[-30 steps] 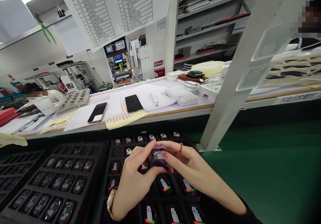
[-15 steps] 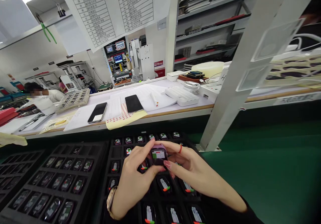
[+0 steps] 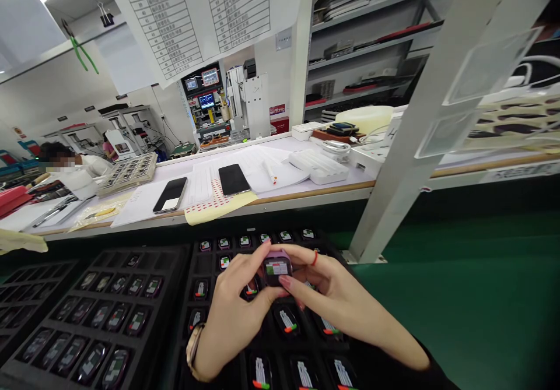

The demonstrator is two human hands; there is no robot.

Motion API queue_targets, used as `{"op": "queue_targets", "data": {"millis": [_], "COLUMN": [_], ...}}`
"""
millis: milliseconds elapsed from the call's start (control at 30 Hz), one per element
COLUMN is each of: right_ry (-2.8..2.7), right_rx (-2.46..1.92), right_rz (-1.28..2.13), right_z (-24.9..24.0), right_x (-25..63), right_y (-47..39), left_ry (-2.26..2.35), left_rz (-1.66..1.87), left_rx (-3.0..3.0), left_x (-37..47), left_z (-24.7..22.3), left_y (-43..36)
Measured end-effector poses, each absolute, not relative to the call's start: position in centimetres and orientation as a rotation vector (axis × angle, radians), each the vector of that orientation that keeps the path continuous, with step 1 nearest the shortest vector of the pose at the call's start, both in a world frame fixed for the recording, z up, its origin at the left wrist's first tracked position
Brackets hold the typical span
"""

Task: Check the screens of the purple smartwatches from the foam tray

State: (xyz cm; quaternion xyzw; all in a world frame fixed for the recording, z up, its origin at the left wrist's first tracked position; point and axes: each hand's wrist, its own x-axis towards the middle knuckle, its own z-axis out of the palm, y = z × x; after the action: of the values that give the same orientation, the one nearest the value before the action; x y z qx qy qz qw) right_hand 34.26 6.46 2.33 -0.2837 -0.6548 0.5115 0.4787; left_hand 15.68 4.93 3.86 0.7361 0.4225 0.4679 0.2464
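Note:
Between my two hands is a smartwatch case (image 3: 276,266) with a purple frame and a lit screen, facing me. My left hand (image 3: 238,302) grips its left side, index finger along the top edge and thumb below. My right hand (image 3: 336,294) holds the other side, its thumb lying on the lower part of the screen. Both hands hover over a black foam tray (image 3: 227,331) with several watch cases in its slots, such as one lit watch (image 3: 286,320) just below. My hands hide part of the tray.
To the left stand a second black tray (image 3: 166,308) of watches and a third tray (image 3: 26,297). Behind, a shelf holds two phones (image 3: 171,195), papers (image 3: 144,206) and a white box (image 3: 321,167). A metal post (image 3: 394,162) rises at the right over a green surface (image 3: 472,308).
My right thumb has shifted slightly left and up onto the watch screen. The picture on the screen has changed, its red part gone. My left hand stays put.

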Motion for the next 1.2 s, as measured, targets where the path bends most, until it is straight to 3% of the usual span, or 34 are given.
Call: {"op": "queue_targets", "data": {"millis": [667, 867, 967, 1200], "right_ry": [-1.641, -1.658, -1.585, -1.51], "right_rx": [-0.668, -0.761, -0.78, -0.816], "right_rz": [1.235, 1.141, 1.077, 0.918], "right_z": [3.2, 3.8, 4.2, 4.1], "right_x": [34.4, 35.9, 37.4, 40.0], "right_y": [6.4, 6.2, 5.8, 5.1], "left_ry": [1.118, 1.131, 1.206, 1.745], "left_rz": [1.302, 1.308, 1.356, 0.981], "left_rx": [2.001, 1.714, 1.578, 1.549], "left_x": [15.5, 13.5, 10.8, 2.9], "left_z": [3.8, 3.4, 2.3, -3.6], "left_y": [5.1, 5.4, 6.5, 12.5]}}
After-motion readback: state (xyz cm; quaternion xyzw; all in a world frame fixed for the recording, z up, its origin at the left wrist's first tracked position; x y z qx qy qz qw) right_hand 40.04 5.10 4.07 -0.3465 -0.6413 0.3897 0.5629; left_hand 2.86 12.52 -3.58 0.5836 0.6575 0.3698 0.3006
